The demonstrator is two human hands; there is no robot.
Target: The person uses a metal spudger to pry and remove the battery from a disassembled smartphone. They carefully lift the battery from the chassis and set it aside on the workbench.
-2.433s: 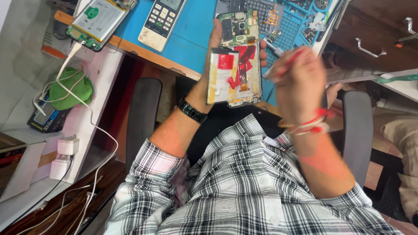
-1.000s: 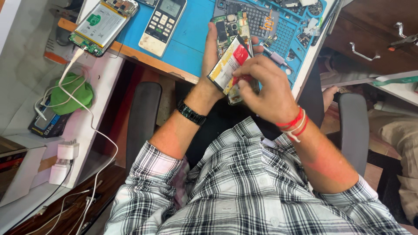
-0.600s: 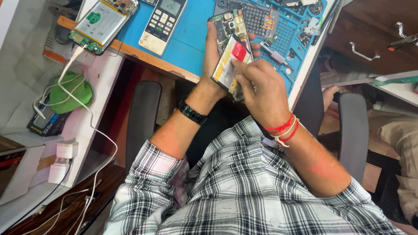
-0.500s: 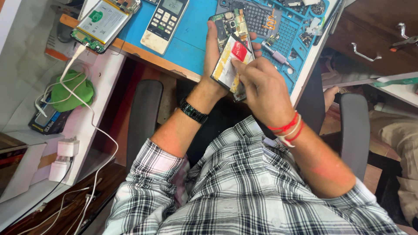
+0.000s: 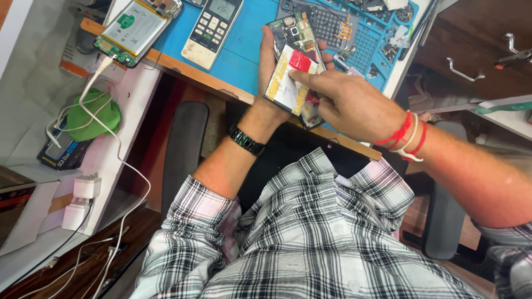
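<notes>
While left hand [image 5: 270, 83] grips, opened phone [image 5: 291, 69] under right hand [image 5: 349, 102].

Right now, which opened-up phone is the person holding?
The one with the red patch, gripped in the left hand. The other opened phone, with a green sticker, lies on the desk corner, cable attached.

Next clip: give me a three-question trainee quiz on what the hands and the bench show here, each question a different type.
1. True or false: the left hand holds the opened phone from behind.
2. The right hand puts a fingertip on: A) the remote control B) the red patch on the phone's battery C) the green cloth.
3. Fill in: a second opened phone lies at the blue mat's far ____ corner.

Key: 1 true; 2 B; 3 left.
</notes>
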